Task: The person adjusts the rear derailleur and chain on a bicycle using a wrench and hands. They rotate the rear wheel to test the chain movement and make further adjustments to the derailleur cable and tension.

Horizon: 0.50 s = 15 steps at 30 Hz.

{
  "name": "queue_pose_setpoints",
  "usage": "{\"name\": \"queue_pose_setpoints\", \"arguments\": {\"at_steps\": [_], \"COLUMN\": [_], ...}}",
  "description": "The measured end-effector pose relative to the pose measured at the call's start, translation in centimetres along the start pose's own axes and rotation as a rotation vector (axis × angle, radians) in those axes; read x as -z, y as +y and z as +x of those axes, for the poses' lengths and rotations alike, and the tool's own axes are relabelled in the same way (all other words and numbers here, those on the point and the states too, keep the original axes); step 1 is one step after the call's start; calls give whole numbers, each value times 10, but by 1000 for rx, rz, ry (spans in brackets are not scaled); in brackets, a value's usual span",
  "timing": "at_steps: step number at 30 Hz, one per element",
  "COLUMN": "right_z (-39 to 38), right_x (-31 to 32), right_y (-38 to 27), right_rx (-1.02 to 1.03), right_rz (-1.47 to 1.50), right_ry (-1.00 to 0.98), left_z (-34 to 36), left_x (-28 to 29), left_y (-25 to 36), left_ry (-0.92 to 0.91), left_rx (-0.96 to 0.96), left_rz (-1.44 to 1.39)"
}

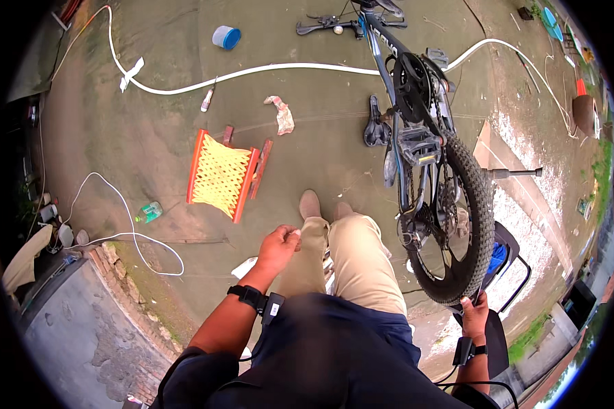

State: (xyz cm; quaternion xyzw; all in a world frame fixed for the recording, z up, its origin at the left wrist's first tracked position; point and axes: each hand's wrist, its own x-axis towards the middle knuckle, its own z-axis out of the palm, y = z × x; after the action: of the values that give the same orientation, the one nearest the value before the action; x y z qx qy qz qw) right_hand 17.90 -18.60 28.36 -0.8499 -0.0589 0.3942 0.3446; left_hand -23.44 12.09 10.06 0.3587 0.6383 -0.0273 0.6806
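Observation:
A dark bicycle stands upside down at my right, its saddle and handlebar low by the ground. Its knobby rear tire faces up toward me. My right hand grips the near end of that tire, thumb on the tread and the other fingers partly hidden. In front of my left thigh, my left hand is closed with the fingertips pinched together. Whether anything small is between them I cannot make out. The chain, crank and a pedal show beyond the wheel.
A low stool with yellow webbing stands ahead on the left. Near it lie a crumpled cloth, a small bottle and a green bottle. A white hose crosses the ground. Behind the wheel is a black chair.

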Motion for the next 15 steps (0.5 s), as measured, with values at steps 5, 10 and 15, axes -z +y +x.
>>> {"name": "queue_pose_setpoints", "arguments": {"at_steps": [5,10,15], "right_z": [-9,-4,-37], "right_x": [-4,-19,-53], "right_y": [-6,-24,-31], "right_rx": [9,-5,-196], "right_rz": [-31,-209,-36], "right_ry": [58,190,453], "left_z": [16,54,68], "left_x": [-8,-12,-30], "left_y": [68,127,188], "left_ry": [-104,-194,-384], "left_rx": [-80,-193,-223], "left_rz": [173,349,590]}}
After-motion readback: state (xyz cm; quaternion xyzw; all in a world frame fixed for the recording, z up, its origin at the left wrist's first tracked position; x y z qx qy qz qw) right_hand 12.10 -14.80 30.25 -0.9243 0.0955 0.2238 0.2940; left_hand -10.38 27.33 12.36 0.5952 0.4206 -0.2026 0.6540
